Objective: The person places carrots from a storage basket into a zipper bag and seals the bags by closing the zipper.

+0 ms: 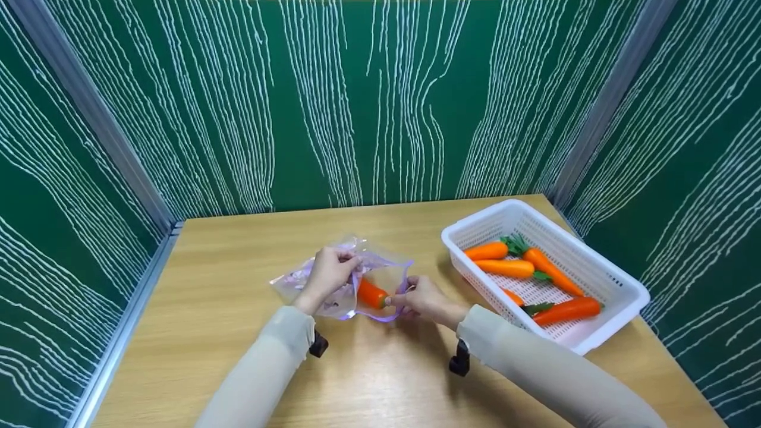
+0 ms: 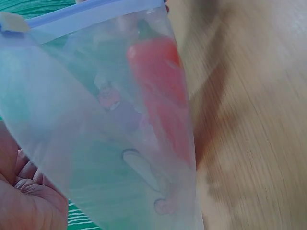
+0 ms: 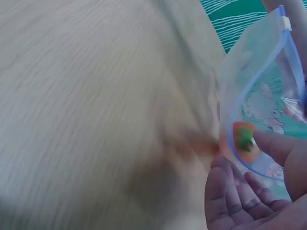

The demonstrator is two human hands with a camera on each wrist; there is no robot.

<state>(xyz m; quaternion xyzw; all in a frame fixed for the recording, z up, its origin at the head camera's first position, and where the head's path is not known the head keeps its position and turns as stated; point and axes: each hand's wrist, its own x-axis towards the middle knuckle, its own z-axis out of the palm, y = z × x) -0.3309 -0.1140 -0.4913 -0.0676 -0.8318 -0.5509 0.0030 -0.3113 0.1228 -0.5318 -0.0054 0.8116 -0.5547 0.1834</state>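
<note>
A clear zip bag [image 1: 342,300] with a purple rim and printed pictures is held above the tabletop, its mouth gaping to the right. Inside lies a red chili pepper [image 1: 371,293], green stem end towards the mouth. My left hand [image 1: 329,274] pinches the bag's upper edge. At the mouth, my right hand [image 1: 425,298] has its thumb inside against the pepper's stem end and its fingers outside, with the bag's rim between. The left wrist view shows the pepper [image 2: 160,81] through the plastic; a white slider [image 3: 286,23] sits on the zip in the right wrist view.
To the right stands a white perforated basket [image 1: 618,288] holding several orange carrots [image 1: 505,268] and a red chili pepper [image 1: 568,310]. Green panels with white lines [image 1: 392,119] rise behind and beside the wooden table [image 1: 208,309].
</note>
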